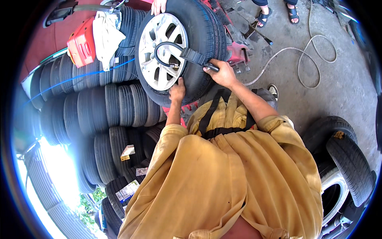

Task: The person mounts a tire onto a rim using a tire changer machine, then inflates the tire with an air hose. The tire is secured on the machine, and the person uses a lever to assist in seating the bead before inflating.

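A tyre (199, 32) on a silver alloy wheel (153, 32) stands tilted before me. My right hand (221, 73) grips the black handle of an inflator gauge (193, 55), whose looped hose (158, 47) reaches the wheel's centre. My left hand (177, 91) touches the lower right edge of the rim, fingers partly curled; anything between them is hidden. Another person's hand (158, 6) rests on the tyre's top. Red machinery (238, 53) lies behind and beneath the tyre.
Stacked tyres (91, 107) line the left, with a red case (81, 42) and pale cloth (107, 38) above. A grey hose (320, 59) loops over the concrete floor (294, 99). Someone's sandalled feet (293, 15) stand at top right. Loose tyres (346, 167) lie at lower right.
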`<state>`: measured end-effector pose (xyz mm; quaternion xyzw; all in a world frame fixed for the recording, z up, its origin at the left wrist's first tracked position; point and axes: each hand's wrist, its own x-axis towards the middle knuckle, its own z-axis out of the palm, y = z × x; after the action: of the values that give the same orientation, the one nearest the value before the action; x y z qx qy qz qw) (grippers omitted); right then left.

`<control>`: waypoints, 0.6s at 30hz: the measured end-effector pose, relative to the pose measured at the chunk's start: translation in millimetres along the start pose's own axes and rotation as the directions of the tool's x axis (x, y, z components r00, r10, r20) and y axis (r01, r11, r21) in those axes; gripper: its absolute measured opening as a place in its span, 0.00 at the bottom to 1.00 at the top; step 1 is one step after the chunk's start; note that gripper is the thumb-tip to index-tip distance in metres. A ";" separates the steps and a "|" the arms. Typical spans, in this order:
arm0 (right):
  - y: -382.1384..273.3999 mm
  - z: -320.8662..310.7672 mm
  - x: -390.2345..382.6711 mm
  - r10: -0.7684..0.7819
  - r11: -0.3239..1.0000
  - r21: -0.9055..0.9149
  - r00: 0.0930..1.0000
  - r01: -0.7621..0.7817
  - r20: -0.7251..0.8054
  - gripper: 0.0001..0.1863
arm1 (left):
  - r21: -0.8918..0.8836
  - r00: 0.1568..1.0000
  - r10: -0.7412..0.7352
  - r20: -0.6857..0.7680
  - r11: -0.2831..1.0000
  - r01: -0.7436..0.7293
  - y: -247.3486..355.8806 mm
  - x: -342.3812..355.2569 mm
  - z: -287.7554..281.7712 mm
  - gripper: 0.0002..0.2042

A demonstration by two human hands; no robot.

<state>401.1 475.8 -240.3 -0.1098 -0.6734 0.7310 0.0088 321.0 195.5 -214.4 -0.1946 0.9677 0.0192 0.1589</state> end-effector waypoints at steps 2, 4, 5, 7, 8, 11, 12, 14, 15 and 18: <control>2.7 3.3 -1.0 -0.007 1.000 -0.015 1.000 0.007 0.013 0.18 | -0.065 0.993 0.100 0.057 0.993 -0.096 9.9 -0.4 9.2 0.39; 11.9 -4.7 8.1 -0.029 0.998 -0.055 0.998 0.026 -0.049 0.19 | -0.039 0.990 0.137 0.038 0.990 -0.136 77.7 -28.0 9.4 0.39; 4.3 -3.9 3.9 -0.003 0.999 -0.034 1.000 0.003 -0.011 0.19 | -0.100 0.972 0.236 -0.012 0.967 -0.236 73.4 -29.0 9.1 0.38; 2.2 -3.3 4.0 0.016 0.999 -0.037 1.000 -0.016 -0.002 0.18 | -0.190 0.900 0.426 -0.087 0.880 -0.435 86.6 -34.5 6.7 0.34; 2.0 -2.7 3.8 0.025 0.999 -0.040 1.000 -0.025 0.002 0.18 | -0.224 0.856 0.502 -0.121 0.827 -0.516 93.0 -37.6 6.1 0.32; 3.3 -3.6 5.3 0.006 1.000 -0.019 1.000 -0.006 -0.007 0.18 | -0.264 0.718 0.661 -0.219 0.669 -0.695 114.5 -57.1 -5.2 0.24; 4.3 -2.6 4.2 0.014 1.000 -0.015 1.000 -0.014 -0.002 0.18 | -0.268 0.676 0.690 -0.260 0.620 -0.737 115.1 -57.2 -4.8 0.24; 5.8 -1.8 5.1 0.030 1.000 -0.010 1.000 -0.030 0.007 0.18 | -0.301 0.654 0.715 -0.247 0.585 -0.753 107.3 -58.6 -9.6 0.24; 8.7 -3.7 7.5 0.047 0.999 -0.027 0.999 -0.046 0.020 0.18 | -0.326 0.646 0.726 -0.238 0.566 -0.757 99.3 -64.6 -11.0 0.24; 8.2 -0.7 1.4 0.004 0.999 -0.031 1.000 -0.005 -0.021 0.19 | -0.382 0.748 0.613 -0.255 0.647 -0.660 23.0 -78.9 -13.5 0.20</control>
<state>401.0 475.9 -248.6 -0.1192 -0.6844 0.7192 0.0124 377.0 244.7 -177.3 0.1260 0.9488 0.2866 0.0428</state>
